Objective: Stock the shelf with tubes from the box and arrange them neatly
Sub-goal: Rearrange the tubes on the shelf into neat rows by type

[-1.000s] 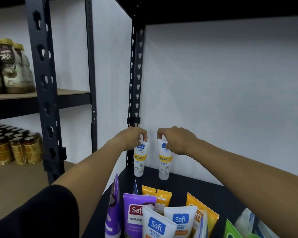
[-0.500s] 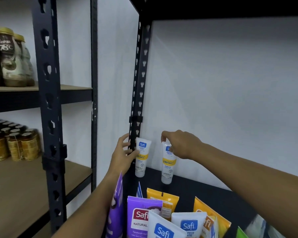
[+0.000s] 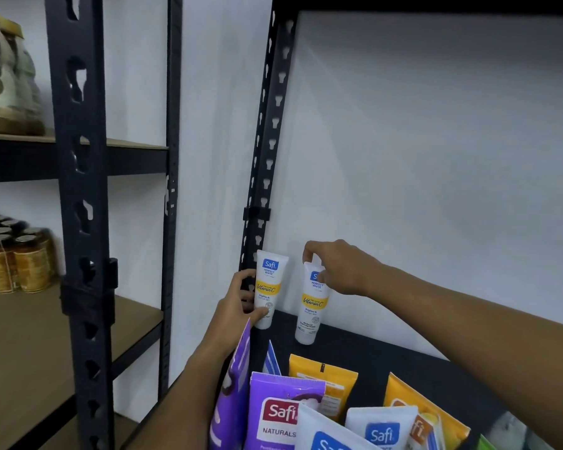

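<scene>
The black shelf (image 3: 387, 349) fills the right half of the room from where I stand, its back corner against the white wall. To the left stands a second rack (image 3: 78, 222) with jars (image 3: 17, 261) on its boards; those jars play no part here.

A second ago both hands sat on top of two tubes, pressing their upper ends. Since then the left hand (image 3: 238, 303) has slid down and now cups the lower side of the left tube (image 3: 268, 287), fingers loosely curled against it, not clamped round it. The right hand (image 3: 335, 267) still pinches the crimped top of the right tube (image 3: 312, 303) between thumb and fingertips. Both tubes stand cap-down near the corner post (image 3: 267, 157), the right one leaning a little. To my eye the placing is done and this is the straightening step.

By count: two white tubes with yellow bands stand on the shelf, just beside each other but apart. In the box at the bottom I can make out about eight more: two purple tubes (image 3: 280, 414), two white tubes (image 3: 381, 430), two orange tubes (image 3: 322, 378), a blue-striped sliver and a green corner. The box itself is out of sight, so much stocking remains.
</scene>
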Tool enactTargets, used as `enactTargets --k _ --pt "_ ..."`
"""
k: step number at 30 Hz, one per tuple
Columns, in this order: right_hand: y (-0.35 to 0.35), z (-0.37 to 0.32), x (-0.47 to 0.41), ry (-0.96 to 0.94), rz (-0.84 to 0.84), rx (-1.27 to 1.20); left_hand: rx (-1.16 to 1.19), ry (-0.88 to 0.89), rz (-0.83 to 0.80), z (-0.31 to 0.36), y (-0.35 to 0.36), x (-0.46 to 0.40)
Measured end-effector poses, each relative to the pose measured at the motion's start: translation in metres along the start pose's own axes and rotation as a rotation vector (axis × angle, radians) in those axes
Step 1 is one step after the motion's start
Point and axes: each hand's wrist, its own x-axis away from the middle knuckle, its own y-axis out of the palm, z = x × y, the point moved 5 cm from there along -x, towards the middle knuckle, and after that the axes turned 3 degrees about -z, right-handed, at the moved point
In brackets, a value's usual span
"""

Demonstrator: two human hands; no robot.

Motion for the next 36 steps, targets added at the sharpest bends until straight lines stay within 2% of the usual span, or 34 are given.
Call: enactTargets --k 28,36 --pt "0.0 0.02 0.006 0.082 0.026 0.048 -0.085 0.042 0.005 0.002 0.0 0.004" --pt "-0.003 0.019 0.012 0.09 0.007 0.053 0.002 0.006 0.034 0.0 -0.004 0.005"
